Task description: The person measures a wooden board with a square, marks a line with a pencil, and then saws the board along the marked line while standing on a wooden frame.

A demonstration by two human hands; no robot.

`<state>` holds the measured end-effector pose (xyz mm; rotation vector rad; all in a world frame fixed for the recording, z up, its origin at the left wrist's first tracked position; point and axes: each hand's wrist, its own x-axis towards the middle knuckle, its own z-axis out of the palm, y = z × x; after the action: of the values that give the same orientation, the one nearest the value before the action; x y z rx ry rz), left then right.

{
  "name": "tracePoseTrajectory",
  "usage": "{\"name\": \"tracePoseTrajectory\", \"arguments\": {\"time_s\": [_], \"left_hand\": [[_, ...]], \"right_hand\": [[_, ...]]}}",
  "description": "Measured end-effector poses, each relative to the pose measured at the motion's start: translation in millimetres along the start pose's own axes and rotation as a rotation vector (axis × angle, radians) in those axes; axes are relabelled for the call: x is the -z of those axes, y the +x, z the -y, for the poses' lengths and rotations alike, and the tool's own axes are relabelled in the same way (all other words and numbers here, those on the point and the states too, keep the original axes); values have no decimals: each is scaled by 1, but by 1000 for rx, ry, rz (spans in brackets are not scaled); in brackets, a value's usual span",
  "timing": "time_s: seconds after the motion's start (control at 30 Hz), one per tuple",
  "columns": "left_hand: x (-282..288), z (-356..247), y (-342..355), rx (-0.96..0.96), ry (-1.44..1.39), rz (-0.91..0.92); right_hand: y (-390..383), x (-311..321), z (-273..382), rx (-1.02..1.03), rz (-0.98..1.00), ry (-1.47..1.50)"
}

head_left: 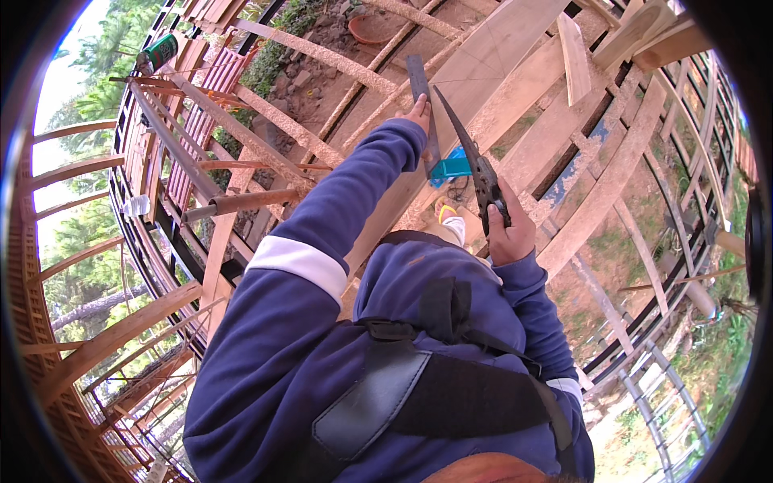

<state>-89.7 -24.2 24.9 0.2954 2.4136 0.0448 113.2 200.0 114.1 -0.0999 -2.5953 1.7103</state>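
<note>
My right hand (513, 229) is wrapped round the black handle of a handsaw (465, 129). Its long dark blade points up and away to the left. My left hand (419, 113) is closed on a dark flat bar (416, 74) lying along a wide plank (503, 42). The saw blade is close beside the bar; whether it touches wood I cannot tell. By the bar's near end sits a turquoise piece (452, 165); whether they are joined is unclear. Below it shows a foot in a yellow-strapped sandal (445, 212).
Sawdust-covered beams (322, 58) with gaps between them surround me, above bare ground. A short loose board (573, 60) lies across planks at the right. Further off are a green can (158, 53), a clear plastic container (137, 206), a reddish basin (372, 30) and a ladder (656, 394).
</note>
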Motion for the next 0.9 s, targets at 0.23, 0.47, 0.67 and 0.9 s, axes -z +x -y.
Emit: {"name": "tracePoseTrajectory", "arguments": {"time_s": [0.23,0.47,0.67,0.9], "left_hand": [[6,-9,-12,3,-12,1],[-4,3,-1,-47,91,-19],[-6,3,2,-49,95,-31],[-9,4,2,-62,88,-47]], "right_hand": [[-8,-12,-4,35,-27,-25],[-18,-27,5,-6,-29,-31],[-27,-35,3,-8,-51,-61],[-13,-51,11,-15,-99,-105]]}}
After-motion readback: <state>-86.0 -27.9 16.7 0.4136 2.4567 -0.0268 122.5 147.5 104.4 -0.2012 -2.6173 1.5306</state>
